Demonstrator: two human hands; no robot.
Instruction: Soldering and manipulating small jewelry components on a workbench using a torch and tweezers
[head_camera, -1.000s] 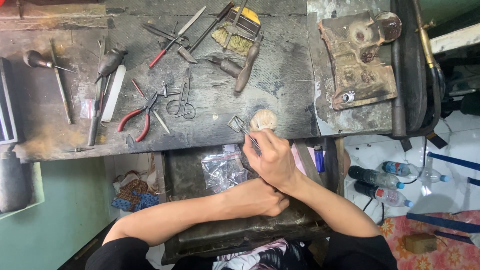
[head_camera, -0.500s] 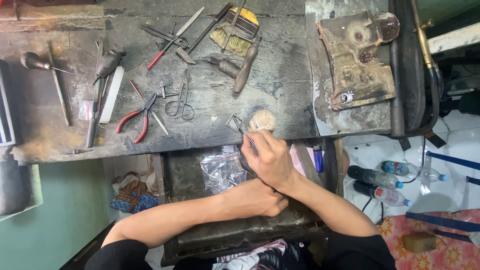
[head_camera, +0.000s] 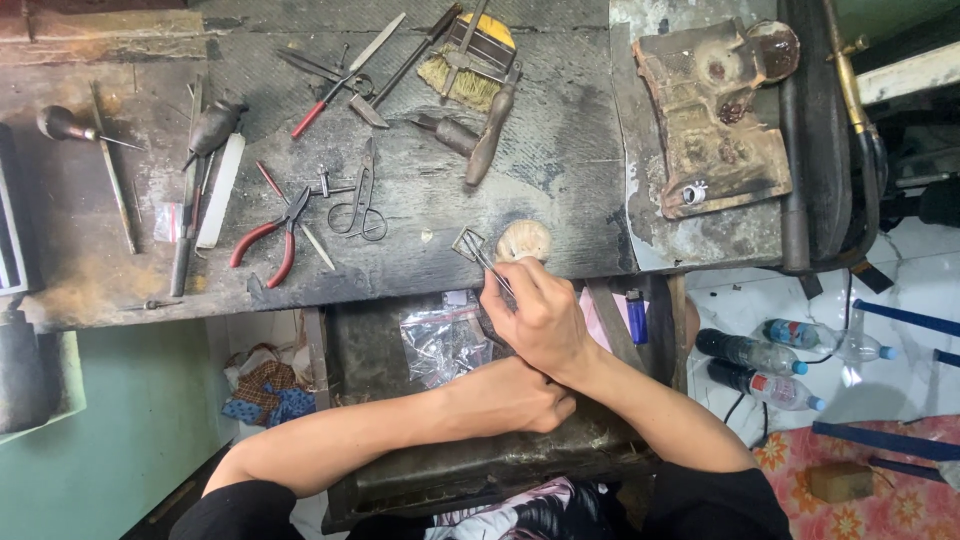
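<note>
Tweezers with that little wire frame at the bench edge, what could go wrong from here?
1. The small wire frame is gripped only at the tips of the tweezers in the right hand; a slip could flick it off the bench edge into the open drawer below.
2. The left hand lies tucked under the right wrist, so a jolt there could shake the grip.
3. The scissors and red-handled pliers lie close by and could get knocked.

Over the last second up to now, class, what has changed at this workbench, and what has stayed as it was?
Almost nothing has visibly changed. The right hand still pinches the tweezers, which grip a small square metal frame at the bench edge beside the round wooden peg. The left hand still rests under the right wrist. The red pliers, scissors and brush lie where they were.
</note>
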